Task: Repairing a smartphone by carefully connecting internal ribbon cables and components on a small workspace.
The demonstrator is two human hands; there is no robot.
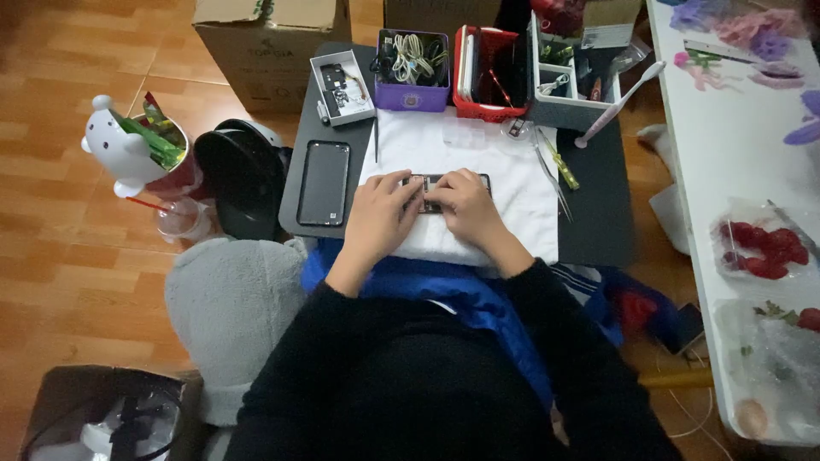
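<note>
We judge step: working inside opened phone (436, 193) on white cloth (512, 162), desk (598, 213) centre. Left hand (380, 213) and right hand (465, 205) curled, fingertips pressing phone. Next move needs fine, steady fingertip control.

cloth (512, 213) white | tray (598, 205) dark grey | box (412, 96) purple | basket (483, 107) red | floor (68, 239) orange-brown tile

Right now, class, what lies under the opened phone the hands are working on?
A white cloth on the dark tray. Both hands, left and right, cover most of the phone.
</note>
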